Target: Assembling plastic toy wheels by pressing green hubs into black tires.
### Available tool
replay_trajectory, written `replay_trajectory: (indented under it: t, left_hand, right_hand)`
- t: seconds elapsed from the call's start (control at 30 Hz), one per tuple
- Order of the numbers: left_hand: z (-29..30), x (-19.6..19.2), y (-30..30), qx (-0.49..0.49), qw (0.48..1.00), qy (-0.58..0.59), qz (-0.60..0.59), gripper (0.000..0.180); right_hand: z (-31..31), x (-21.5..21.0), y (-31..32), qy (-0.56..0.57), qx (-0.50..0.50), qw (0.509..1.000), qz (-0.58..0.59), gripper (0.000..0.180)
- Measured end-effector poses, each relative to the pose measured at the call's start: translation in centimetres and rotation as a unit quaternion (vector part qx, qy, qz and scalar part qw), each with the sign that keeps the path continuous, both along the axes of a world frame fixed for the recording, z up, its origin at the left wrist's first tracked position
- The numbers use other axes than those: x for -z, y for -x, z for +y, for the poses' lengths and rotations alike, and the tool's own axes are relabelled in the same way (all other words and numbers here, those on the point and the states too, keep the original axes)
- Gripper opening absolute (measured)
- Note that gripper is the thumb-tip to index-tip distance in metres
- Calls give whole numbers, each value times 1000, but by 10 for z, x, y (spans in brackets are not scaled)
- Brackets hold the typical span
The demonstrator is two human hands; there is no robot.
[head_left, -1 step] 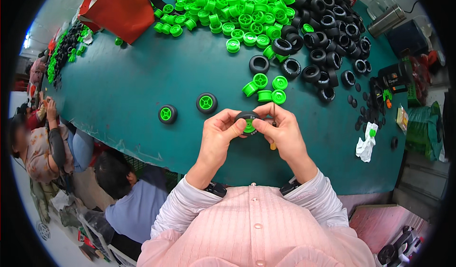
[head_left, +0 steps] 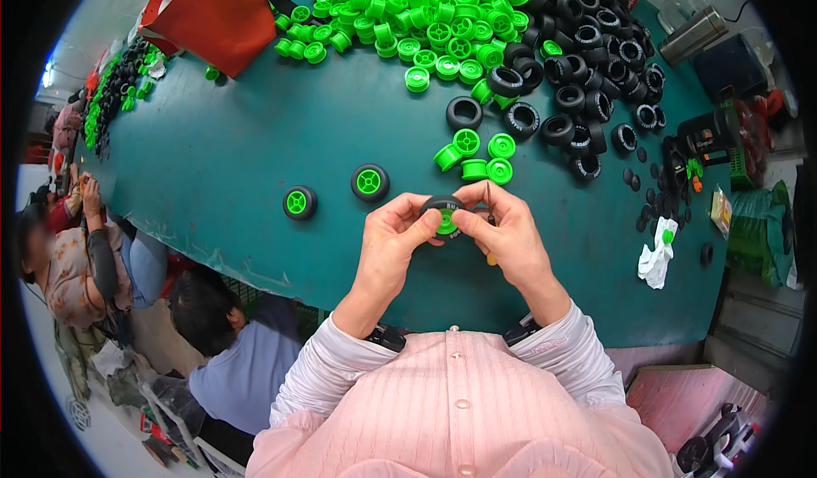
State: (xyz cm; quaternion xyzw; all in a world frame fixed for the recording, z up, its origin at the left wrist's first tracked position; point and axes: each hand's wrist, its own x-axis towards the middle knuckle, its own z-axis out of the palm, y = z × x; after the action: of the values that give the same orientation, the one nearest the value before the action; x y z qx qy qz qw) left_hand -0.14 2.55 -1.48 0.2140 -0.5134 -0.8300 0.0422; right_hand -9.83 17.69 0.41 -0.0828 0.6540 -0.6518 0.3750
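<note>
One wheel (head_left: pixel 446 222): green rim seated within a black tyre (head_left: pixel 441 203), held between both hands, its rim face toward the wearer; all bearings below are taken from it.
Left hand (head_left: pixel 387 235): at 8 o'clock, thumb pressed on the rim face, curled fingers against the tyre's side; pinching the wheel.
Right hand (head_left: pixel 513 238): at 4 o'clock, thumb likewise on the rim, index finger near the tyre's top; pinching the wheel.
Slim tool (head_left: pixel 491 259): yellow handle, lodged in the right hand, at 4 o'clock.
Assembled wheels: one (head_left: pixel 370 183) at 10 o'clock, another (head_left: pixel 299 202) at 9, well apart from the grip.
Loose rims (head_left: pixel 474 171): five, 12 to 2 o'clock.
Tyre heap (head_left: pixel 587 82): between 1 and 2 o'clock.
</note>
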Motion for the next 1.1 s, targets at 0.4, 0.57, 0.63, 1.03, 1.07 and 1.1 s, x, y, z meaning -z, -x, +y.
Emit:
replay_trajectory:
  t: [0.4,0.57,0.63,1.03,1.07,1.1]
  left_hand:
    - [3,1,2,-4,999,-48,-15,25]
    - [-2,-12,-1,28,999,43,-7,30]
    - [-7,-10,1,34,998,52,-4,29]
    - [-5,16,-4,23,990,-137,8,26]
    - [-1,14,-4,22,991,-134,12,26]
    - [4,10,-4,-6,993,-114,0,26]
  right_hand:
    - [-5,10,-6,-3,54,989,136,17]
    - [6,10,-7,-25,22,980,196,23]
    - [4,5,-7,-40,29,971,233,24]
    - [-7,11,-4,-23,14,956,292,17]
    - [-6,8,-4,-20,14,955,296,17]
    - [-3,3,-5,-39,21,968,249,17]
